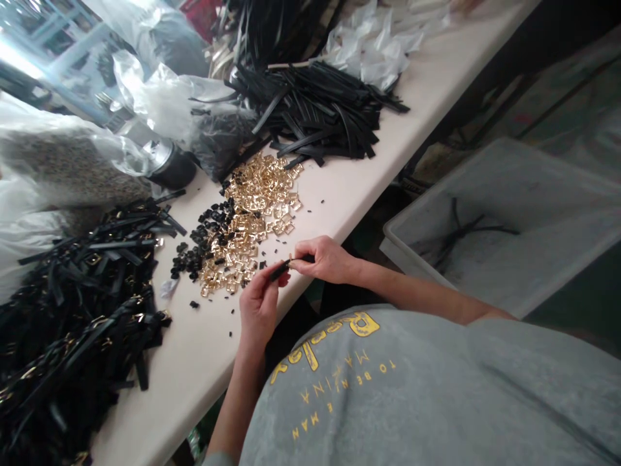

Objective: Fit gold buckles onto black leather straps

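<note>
My left hand (262, 301) and my right hand (324, 260) meet just over the table's near edge, both closed on one black strap (280, 270). The left fingers pinch one stretch of it, the right thumb and fingers the other. A bit of gold-coloured metal shows at the strap between my hands; its shape is too small to make out. Beyond them lies a heap of gold buckles (262, 188), with small black pieces (213, 223) along its left side. A pile of loose black straps (315, 110) rests farther back.
Black straps with gold buckles (72, 336) are heaped at left. Clear plastic bags (63, 155) and a dark can (169, 165) stand behind. Crumpled plastic (369, 45) lies at the back. A white bin (490, 259) holding some black strips stands below the table (339, 188) at right.
</note>
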A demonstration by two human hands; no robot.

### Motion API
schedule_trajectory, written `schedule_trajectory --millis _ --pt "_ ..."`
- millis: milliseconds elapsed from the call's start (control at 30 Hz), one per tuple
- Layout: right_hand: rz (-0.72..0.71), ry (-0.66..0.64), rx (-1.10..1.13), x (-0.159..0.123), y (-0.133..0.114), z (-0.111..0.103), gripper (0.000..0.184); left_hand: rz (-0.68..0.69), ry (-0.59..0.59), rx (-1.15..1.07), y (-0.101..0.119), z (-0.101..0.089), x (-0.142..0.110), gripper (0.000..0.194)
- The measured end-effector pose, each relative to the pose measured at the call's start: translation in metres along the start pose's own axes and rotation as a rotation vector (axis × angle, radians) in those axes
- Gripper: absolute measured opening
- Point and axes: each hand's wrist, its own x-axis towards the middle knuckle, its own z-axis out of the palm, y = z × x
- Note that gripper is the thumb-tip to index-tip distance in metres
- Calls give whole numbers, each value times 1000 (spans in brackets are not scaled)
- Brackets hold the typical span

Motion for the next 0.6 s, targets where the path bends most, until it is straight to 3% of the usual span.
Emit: schedule_trajectory --millis 100,233,333,467,600 --pt "12 -120 54 -1 -1 -4 22 -72 -79 -57 -2 -6 7 17" --pt "-37 -216 38 3 -8 -11 18 -146 -258 -84 4 -8 24 37" --pt "-73 -285 -8 9 -13 -19 14 -197 -392 -114 12 -9 32 38" --pt "-76 -333 -117 20 -15 -31 20 -215 -322 -139 14 -12 37 27" --pt "-234 -353 -413 37 -13 -35 20 -206 -272 -64 9 -16 39 26"
